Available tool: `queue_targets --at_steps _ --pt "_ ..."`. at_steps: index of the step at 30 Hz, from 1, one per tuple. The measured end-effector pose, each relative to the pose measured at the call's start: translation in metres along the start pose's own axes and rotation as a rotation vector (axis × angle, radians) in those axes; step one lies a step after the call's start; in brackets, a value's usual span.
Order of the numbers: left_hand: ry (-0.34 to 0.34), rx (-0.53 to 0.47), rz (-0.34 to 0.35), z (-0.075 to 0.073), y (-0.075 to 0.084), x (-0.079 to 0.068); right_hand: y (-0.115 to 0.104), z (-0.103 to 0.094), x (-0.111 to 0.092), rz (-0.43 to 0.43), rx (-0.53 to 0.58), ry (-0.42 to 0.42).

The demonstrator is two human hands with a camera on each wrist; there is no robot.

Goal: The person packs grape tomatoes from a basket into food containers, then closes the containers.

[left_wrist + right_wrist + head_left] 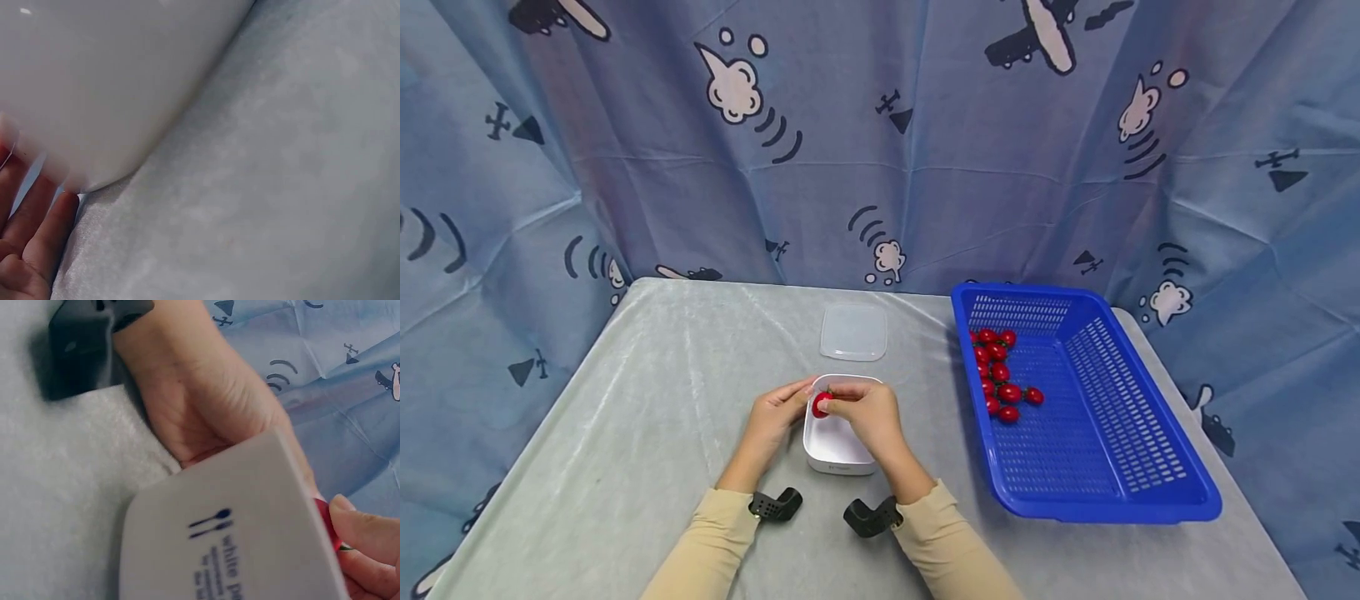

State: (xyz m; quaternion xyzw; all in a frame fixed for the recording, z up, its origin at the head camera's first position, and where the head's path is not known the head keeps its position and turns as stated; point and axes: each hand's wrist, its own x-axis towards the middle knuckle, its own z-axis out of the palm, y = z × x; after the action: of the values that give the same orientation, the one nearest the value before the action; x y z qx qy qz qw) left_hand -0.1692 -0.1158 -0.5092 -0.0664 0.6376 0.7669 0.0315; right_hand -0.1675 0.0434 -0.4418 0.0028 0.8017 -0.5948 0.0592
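A cherry tomato point(822, 405) with a green stem is pinched between the thumb and fingers of my right hand point(867, 413), over the back left part of a white square box point(841, 468). My left hand point(775, 419) holds that box at its back left corner. The left wrist view shows fingers point(50, 231) against the pale box wall point(106, 81). In the right wrist view, printed lettering and small cutlery marks show on the box front point(231, 544), which partly hides the tomato point(326, 523).
To the right stands a blue slotted basket point(1093, 504) with several cherry tomatoes point(1009, 393) along its left side. Behind the box lies a translucent square lid point(853, 332) on the pale tablecloth point(625, 433). A patterned blue curtain point(820, 167) hangs behind the table.
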Motion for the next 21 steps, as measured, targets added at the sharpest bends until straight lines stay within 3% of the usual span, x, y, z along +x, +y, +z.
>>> queue_targets --at_steps 10,21 --pt "0.024 0.032 0.008 0.001 0.000 0.001 0.010 0.009 0.003 0.037 -0.033 0.021" --pt "0.004 0.031 -0.005 0.000 -0.001 0.002 0.009 0.014 0.003 0.042 -0.098 0.052"
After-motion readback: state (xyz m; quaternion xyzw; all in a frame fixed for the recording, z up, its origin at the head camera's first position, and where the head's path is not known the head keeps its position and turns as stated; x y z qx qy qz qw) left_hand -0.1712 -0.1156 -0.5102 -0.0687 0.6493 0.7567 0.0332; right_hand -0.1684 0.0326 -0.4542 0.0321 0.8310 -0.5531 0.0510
